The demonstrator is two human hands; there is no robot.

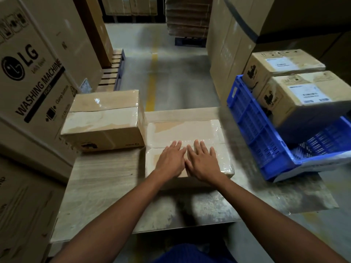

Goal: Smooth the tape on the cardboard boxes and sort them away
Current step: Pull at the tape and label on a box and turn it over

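Your left grip (171, 160) and right grip (204, 164) hide the stretch of box (182, 130) lying under them. To the right of the grips, the blue crate (252, 118) is blurred and cut by the edge, and the labels (311, 94) there are unreadable.

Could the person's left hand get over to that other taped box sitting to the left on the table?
Probably yes. The left hand lies flat on the middle box, and the other box stands right beside it with nothing between.

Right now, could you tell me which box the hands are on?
The middle box, under the left hand and right hand; the left box and the two crate boxes are untouched.
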